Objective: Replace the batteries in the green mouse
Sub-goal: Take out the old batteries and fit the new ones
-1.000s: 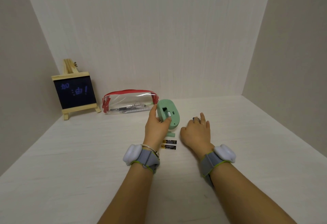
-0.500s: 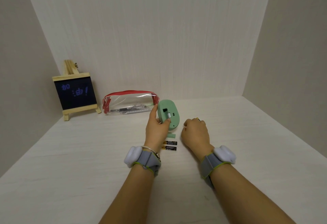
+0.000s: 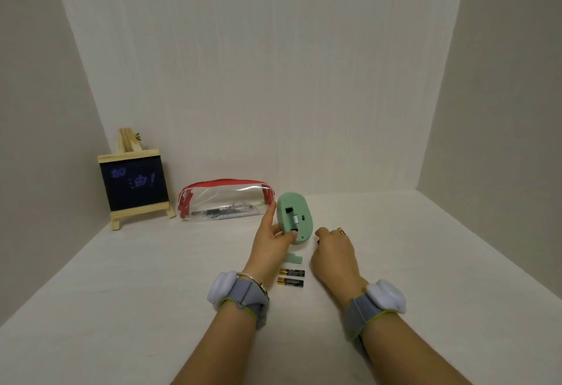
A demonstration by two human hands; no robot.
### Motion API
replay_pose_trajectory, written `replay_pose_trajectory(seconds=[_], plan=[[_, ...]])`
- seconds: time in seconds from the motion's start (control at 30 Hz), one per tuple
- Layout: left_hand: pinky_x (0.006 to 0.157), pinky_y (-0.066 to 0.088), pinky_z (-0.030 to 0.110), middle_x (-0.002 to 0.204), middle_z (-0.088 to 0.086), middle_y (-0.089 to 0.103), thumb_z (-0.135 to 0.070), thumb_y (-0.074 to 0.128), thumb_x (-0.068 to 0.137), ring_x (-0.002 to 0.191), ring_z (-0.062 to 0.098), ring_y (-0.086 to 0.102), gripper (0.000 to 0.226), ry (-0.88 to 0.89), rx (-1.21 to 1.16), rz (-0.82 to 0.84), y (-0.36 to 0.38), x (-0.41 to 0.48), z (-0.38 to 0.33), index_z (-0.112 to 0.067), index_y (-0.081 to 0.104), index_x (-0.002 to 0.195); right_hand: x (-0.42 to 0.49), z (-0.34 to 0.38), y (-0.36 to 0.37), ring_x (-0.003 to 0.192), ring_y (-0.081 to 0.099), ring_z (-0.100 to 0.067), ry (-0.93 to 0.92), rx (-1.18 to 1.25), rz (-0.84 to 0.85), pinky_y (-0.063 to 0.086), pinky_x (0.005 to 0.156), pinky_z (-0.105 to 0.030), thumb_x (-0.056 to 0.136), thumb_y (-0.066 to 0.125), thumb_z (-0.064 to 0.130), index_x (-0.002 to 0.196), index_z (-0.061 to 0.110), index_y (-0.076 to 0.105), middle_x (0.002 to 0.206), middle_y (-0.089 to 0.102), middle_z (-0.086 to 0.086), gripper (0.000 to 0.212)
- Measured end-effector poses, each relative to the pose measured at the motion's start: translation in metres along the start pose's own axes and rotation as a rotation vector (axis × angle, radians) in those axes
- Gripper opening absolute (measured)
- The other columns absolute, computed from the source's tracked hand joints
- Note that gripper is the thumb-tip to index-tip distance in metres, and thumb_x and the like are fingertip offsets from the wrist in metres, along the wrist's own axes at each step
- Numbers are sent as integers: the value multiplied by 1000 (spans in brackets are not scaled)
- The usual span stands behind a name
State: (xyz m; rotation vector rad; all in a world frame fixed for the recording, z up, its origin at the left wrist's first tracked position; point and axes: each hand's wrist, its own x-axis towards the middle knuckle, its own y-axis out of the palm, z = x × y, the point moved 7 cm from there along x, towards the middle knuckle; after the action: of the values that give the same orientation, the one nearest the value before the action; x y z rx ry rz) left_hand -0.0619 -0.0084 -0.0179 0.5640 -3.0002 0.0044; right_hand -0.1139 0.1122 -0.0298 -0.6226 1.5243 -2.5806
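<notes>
Head view looks down on a pale counter (image 3: 121, 308) closed in by plain walls at the back and both sides. At the middle, the left hand (image 3: 269, 243) holds the green mouse (image 3: 294, 217) tipped up on edge, its underside facing the camera. Its grip is closed on the mouse: the thumb presses the lower front edge and the fingers reach up behind the left side. The battery bay in the underside stands open, dark at its top and bottom with a small pale piece at its middle; whether a cell sits inside cannot be told.

The right hand (image 3: 333, 251) rests on the counter just right of the mouse, knuckles up, fingers curled loosely under. A ring shows on one finger. Whether this grip holds anything cannot be told.

Between the two hands lies the green battery cover (image 3: 294, 258), flat on the counter, apart from the mouse. Just nearer the camera, two black-and-gold batteries (image 3: 291, 277) lie side by side, parallel, gold ends to the left.

Each wrist carries a grey strap with a white pod.

Behind the mouse, a clear pencil case (image 3: 225, 199) with red trim lies along the back wall, and left of it stands a small chalkboard easel (image 3: 133, 184).
</notes>
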Motion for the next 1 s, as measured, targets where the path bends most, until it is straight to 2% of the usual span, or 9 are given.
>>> replay_pose_trajectory(seconds=[0.07, 0.13, 0.23, 0.33, 0.43, 0.6, 0.77, 0.9, 1.0], plan=[[93, 52, 35, 123, 12, 64, 0, 57, 88, 113, 23, 63, 72, -3, -55, -1, 0, 1, 2, -32, 31, 147, 2, 2, -1, 104, 48, -35, -6, 9, -35, 36, 87, -36, 80, 37, -6, 117, 4, 50, 106, 58, -18, 40], [94, 53, 36, 124, 12, 64, -1, 57, 89, 113, 24, 63, 67, 6, -109, -9, -1, 4, 2, -29, 33, 146, 1, 4, -6, 104, 48, -36, -15, 37, -97, 37, 91, -37, 82, 38, -6, 122, 4, 48, 108, 56, -19, 43], [85, 58, 28, 128, 11, 61, 0, 54, 92, 113, 25, 63, 64, 11, -182, 17, 2, 6, -1, -28, 31, 145, -1, 9, -17, 99, 50, -40, -62, 110, -237, 41, 83, -40, 81, 42, -10, 124, -1, 51, 106, 54, -24, 44], [86, 58, 29, 129, 12, 60, -1, 54, 92, 113, 25, 63, 64, 27, -190, 31, 3, 5, -2, -27, 31, 146, -4, 17, -24, 90, 54, -38, -146, 181, -339, 46, 75, -40, 80, 46, -10, 117, -3, 56, 98, 55, -23, 39], [88, 57, 29, 127, 10, 61, 0, 55, 91, 112, 23, 63, 66, 51, -175, 9, 1, 4, -6, -28, 31, 147, -9, 24, -36, 85, 56, -32, -238, 278, -444, 49, 73, -34, 81, 49, -4, 113, -1, 58, 95, 56, -19, 33], [93, 55, 39, 123, 8, 64, 4, 58, 87, 109, 22, 65, 71, 59, -139, 21, -1, 3, -4, -29, 34, 145, -18, 33, -49, 88, 57, -20, -344, 446, -515, 48, 78, -22, 89, 44, 16, 108, 5, 56, 101, 54, -10, 25], [94, 54, 39, 121, 4, 64, 8, 58, 85, 110, 23, 65, 74, 56, -143, 38, -4, 0, -3, -32, 36, 143, -20, 37, -48, 88, 51, -6, -384, 557, -533, 46, 81, -15, 86, 55, 8, 105, 5, 57, 101, 56, -8, 20], [94, 54, 40, 121, 6, 64, 10, 56, 85, 110, 23, 65, 74, 60, -146, 45, -5, -2, -2, -32, 37, 143, -21, 38, -48, 87, 57, -12, -393, 590, -538, 49, 79, -23, 86, 56, 9, 102, 4, 60, 98, 60, -8, 18], [94, 54, 40, 120, 10, 64, 9, 55, 86, 109, 24, 66, 73, 56, -132, 51, -4, -3, -1, -33, 37, 143, -22, 38, -49, 84, 61, -16, -395, 573, -563, 48, 77, -20, 88, 54, 14, 99, 5, 61, 94, 65, -8, 16]])
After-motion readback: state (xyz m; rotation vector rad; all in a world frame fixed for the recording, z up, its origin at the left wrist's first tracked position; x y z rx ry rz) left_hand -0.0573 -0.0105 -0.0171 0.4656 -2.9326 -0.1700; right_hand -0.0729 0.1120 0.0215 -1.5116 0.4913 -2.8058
